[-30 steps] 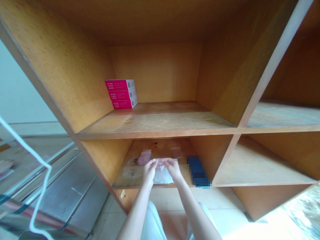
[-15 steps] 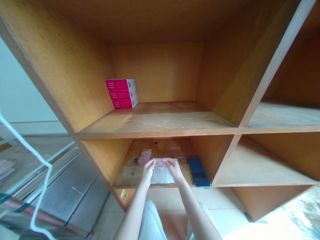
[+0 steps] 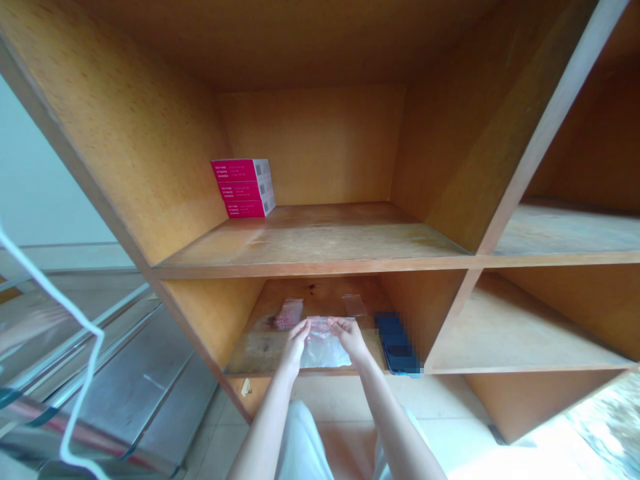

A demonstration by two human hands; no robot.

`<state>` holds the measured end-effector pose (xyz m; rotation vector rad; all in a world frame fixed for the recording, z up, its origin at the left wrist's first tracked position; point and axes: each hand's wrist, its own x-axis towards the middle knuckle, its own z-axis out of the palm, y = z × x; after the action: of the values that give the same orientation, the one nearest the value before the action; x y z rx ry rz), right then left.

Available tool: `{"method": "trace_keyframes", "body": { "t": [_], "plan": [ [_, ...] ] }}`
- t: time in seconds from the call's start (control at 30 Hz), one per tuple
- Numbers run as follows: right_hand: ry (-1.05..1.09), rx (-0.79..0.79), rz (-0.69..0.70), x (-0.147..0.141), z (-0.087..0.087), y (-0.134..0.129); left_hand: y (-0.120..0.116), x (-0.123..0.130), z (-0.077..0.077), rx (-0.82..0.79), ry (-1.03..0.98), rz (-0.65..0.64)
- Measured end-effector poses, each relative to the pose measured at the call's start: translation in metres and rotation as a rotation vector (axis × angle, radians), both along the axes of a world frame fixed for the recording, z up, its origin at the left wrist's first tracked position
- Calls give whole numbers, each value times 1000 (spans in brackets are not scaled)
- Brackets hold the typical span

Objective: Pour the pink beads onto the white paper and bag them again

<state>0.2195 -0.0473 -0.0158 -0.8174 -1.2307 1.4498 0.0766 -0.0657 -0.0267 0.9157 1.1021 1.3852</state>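
Note:
Over the lower shelf, a clear plastic bag (image 3: 323, 352) with a reddish line near its top edge is stretched between my two hands. My left hand (image 3: 299, 335) pinches the upper left part of it, and my right hand (image 3: 347, 332) pinches the upper right. Whether a second sheet lies under this bag I cannot tell. Just behind my left hand lies a small clear bag with pink contents (image 3: 290, 315). Beyond my right hand is a flat, clear packet (image 3: 355, 305). A dark blue, partly blurred-out object (image 3: 397, 343) lies to the right of it.
Above is the upper shelf (image 3: 320, 233) with a stack of pink boxes (image 3: 245, 189) on its left. A wooden divider (image 3: 473, 267) stands on the right. At far left are a white cable (image 3: 85, 373), metal panels (image 3: 145, 380) and another person's blurred hand (image 3: 47, 319).
The bag's upper edge is spread straighter and flatter between my fingers, while my hands stay almost in place. At far left, another person's hand has moved further into view.

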Motion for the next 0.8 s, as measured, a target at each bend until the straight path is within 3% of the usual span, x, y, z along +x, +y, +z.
{"method": "trace_keyframes", "body": {
  "t": [0.13, 0.27, 0.47, 0.7, 0.8],
  "plan": [
    [19, -9, -12, 2, 1, 2, -5, 2, 0, -14, -78, -53],
    [15, -2, -64, 6, -2, 6, -13, 2, 1, -76, 13, -40],
    [22, -3, -106, 13, 1, 11, -26, 4, 10, -83, 185, -283],
    [36, -21, -155, 12, 2, 10, -23, 2, 7, -41, 205, -215],
    [10, 73, -205, 11, -3, 1, -21, 0, 7, -24, 181, -143]
  ]
}}
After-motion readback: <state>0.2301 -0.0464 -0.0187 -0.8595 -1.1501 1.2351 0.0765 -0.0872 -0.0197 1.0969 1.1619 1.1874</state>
